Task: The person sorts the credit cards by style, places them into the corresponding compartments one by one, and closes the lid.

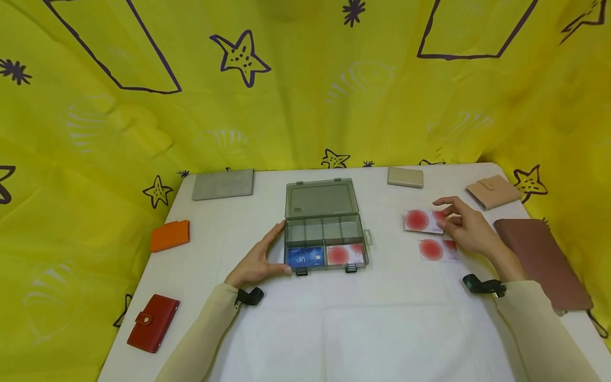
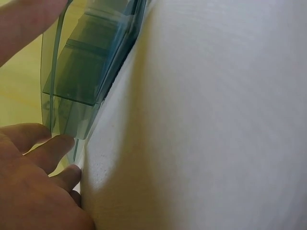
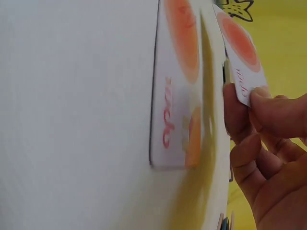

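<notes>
A grey-green see-through plastic box (image 1: 322,199) stands in the middle with its lid folded back. In its front compartments lie a blue VIP card (image 1: 305,257) and a white card with red circles (image 1: 339,254). My left hand (image 1: 260,260) rests against the box's left side, fingers along the wall and thumb by the front corner. To the right, my right hand (image 1: 470,228) pinches a red-and-white card (image 3: 240,45) by one end between thumb and finger, lifted over the table. Below it a matching card (image 3: 175,96) lies flat on the white cloth.
An orange wallet (image 1: 170,235), a red wallet (image 1: 154,322) and a grey wallet (image 1: 223,184) lie on the left. At the right are a beige case (image 1: 405,177), a tan wallet (image 1: 493,192) and a large brown wallet (image 1: 541,262). A yellow curtain (image 1: 296,106) hangs behind the table.
</notes>
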Tool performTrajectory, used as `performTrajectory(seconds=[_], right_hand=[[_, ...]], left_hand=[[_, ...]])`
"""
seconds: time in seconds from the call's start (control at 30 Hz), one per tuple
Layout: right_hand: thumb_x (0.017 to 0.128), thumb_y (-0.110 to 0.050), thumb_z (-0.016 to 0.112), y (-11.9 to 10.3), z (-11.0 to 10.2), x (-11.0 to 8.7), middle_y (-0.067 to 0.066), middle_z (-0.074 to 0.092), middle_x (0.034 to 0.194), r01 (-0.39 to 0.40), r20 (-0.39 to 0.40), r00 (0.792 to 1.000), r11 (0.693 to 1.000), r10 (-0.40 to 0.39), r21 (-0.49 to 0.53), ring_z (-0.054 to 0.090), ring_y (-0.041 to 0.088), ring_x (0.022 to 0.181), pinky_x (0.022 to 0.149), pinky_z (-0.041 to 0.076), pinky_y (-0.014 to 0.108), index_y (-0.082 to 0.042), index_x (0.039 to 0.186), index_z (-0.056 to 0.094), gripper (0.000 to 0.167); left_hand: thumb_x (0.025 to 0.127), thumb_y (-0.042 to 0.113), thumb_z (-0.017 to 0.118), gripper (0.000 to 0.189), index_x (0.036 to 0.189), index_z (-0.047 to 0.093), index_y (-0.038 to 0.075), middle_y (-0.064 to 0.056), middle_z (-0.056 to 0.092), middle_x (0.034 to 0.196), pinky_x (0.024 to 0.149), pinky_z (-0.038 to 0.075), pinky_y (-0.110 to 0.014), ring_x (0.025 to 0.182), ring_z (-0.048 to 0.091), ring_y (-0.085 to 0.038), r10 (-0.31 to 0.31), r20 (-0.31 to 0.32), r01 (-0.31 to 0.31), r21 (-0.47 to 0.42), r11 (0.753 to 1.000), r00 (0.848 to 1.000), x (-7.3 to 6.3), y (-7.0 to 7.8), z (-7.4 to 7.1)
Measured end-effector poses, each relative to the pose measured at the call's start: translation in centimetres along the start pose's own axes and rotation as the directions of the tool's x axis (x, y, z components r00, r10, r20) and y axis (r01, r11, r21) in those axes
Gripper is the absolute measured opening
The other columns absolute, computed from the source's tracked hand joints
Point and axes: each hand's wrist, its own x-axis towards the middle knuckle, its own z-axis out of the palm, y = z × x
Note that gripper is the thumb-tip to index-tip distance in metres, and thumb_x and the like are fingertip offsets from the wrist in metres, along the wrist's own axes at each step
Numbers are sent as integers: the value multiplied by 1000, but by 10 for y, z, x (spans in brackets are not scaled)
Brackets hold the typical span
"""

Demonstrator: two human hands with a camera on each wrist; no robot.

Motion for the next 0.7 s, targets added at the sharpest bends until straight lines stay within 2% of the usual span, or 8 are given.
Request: performTrajectory(seconds=[0.17,0.23,0.3,0.4,0.47,0.53,0.63,0.7], right_hand=[[104,-4,65,-13,12,1,13,60,112,-18,-37,999,996,22,88,67,11,66,46,45,21,-4,139,61,35],[105,-6,65,-20,19,1,10,58,115,-28,-39,999,987,34,156,70,12,67,48,50,20,-4,144,60,39],[106,-7,64,-27,26,1,8,55,117,-35,-23,999,969,42,245,74,12,71,55,58,19,-2,148,57,43],[104,-2,65,-37,36,2,4,56,116,-30,26,999,920,22,391,77,12,80,68,63,20,1,151,53,49],[101,3,66,-42,42,2,3,58,117,-9,59,998,861,-25,509,79,12,85,74,63,19,3,152,52,53],[99,8,67,-47,48,2,-1,64,118,6,91,993,802,-75,598,79,10,88,58,56,14,5,152,51,56],[95,16,66,-54,59,2,-5,66,128,28,126,980,734,-154,678,77,6,94,64,58,13,9,151,49,60],[92,19,67,-59,67,3,-7,66,130,30,152,972,735,-180,677,74,4,94,64,58,14,12,151,48,62]], left_hand=[[80,26,95,119,172,19,21,-13,18,178,131,13,-64,164,13,-41,-5,3,5,0,1000,1000,0,0,0],[81,26,95,119,172,19,21,-13,18,178,132,13,-64,165,12,-40,-4,4,4,-2,1000,1000,0,-1,0],[81,25,95,119,172,19,22,-12,18,178,132,13,-64,165,12,-40,-2,5,2,-6,1000,1000,1,-1,1],[81,25,94,118,172,19,22,-12,18,178,132,12,-63,165,12,-39,0,5,0,-10,1000,1000,2,-1,1],[81,24,94,118,172,19,22,-12,18,178,132,12,-63,165,11,-39,2,5,-2,-14,1000,1000,2,-2,1],[81,24,94,118,172,19,22,-11,18,178,132,13,-63,165,11,-39,3,5,-3,-17,1000,1000,2,-3,1],[81,24,94,118,172,19,22,-11,18,178,132,13,-63,165,11,-39,7,3,-7,-21,1000,1000,3,-4,1],[81,24,94,118,172,19,22,-11,18,178,132,13,-63,165,11,-39,10,3,-10,-24,1000,1000,3,-3,0]])
